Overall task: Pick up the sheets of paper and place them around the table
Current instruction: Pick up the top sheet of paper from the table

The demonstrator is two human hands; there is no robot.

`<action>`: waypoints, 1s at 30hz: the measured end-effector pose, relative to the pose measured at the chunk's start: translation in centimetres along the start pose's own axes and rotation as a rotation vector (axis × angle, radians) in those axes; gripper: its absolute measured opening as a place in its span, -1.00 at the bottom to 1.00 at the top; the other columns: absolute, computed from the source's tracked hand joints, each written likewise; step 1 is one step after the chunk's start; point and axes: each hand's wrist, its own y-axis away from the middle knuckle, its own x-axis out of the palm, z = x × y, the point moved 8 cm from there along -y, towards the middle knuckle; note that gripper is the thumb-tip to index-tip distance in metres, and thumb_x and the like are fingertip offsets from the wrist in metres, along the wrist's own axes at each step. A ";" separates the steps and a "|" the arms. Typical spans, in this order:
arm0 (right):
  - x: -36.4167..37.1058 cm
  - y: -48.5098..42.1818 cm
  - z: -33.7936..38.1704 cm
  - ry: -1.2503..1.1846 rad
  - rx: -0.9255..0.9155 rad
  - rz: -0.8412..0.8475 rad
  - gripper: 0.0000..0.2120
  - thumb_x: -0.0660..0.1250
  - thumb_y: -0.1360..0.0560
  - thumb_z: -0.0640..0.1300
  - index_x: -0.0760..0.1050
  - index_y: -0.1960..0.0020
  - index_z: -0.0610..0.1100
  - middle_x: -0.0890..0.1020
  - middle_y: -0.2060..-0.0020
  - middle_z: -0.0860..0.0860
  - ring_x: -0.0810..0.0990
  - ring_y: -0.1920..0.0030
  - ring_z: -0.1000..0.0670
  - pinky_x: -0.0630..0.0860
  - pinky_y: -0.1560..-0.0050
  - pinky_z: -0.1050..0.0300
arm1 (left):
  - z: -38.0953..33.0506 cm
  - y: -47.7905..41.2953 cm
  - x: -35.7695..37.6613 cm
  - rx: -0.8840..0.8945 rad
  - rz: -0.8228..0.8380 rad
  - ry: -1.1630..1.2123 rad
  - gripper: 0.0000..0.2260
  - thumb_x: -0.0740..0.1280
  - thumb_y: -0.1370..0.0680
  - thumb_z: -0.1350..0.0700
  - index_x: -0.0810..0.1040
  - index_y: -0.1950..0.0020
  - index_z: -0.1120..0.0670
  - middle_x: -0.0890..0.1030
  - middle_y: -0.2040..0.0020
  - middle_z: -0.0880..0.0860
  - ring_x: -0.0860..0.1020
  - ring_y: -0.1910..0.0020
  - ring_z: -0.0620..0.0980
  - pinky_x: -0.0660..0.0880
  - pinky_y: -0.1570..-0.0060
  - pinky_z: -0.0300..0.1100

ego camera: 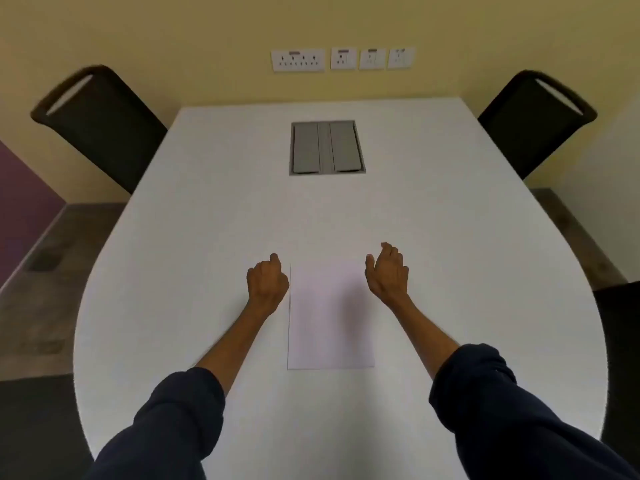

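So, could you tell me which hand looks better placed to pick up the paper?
Probably the right hand: it sits at the far right corner of the paper with fingers loosely open, while the left hand is curled beside the left edge.

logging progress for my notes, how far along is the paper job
Done: nothing yet; no sheet lies by the left chair or the right chair. In hand: nothing lifted. The paper lies flat on the table between the left hand, fingers curled beside its left edge, and the right hand, relaxed by its right edge. Left: picking it up and placing sheets around the table.
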 end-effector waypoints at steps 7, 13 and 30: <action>6.3 2.1 -2.9 0.102 0.060 0.175 -0.57 0.11 -0.64 -0.06 0.27 -0.44 -0.23 0.43 -0.33 -0.15 0.40 -0.33 -0.17 0.37 -0.25 -0.13 | 0.4 0.8 6.9 -0.040 0.129 0.089 -0.73 0.19 -0.58 0.23 0.53 -0.24 0.26 0.61 -0.17 0.21 0.56 -0.19 0.18 0.46 -0.13 -0.03; 9.6 3.6 -5.7 0.157 0.179 0.242 -0.53 0.18 -0.61 0.03 0.31 -0.39 -0.25 0.43 -0.30 -0.16 0.39 -0.32 -0.16 0.38 -0.23 -0.12 | 0.6 2.2 11.9 -0.102 0.200 0.124 -0.71 0.25 -0.61 0.01 0.49 -0.12 0.23 0.53 -0.16 0.17 0.43 -0.23 0.13 0.44 -0.07 -0.04; 13.2 4.8 -7.4 0.162 0.319 0.263 -0.43 0.40 -0.48 0.06 0.34 -0.33 -0.25 0.46 -0.23 -0.14 0.41 -0.28 -0.16 0.46 -0.11 -0.07 | 1.2 3.4 15.6 -0.292 0.178 0.255 -0.65 0.27 -0.61 -0.02 0.52 -0.21 0.24 0.51 -0.22 0.18 0.45 -0.25 0.13 0.46 -0.12 -0.04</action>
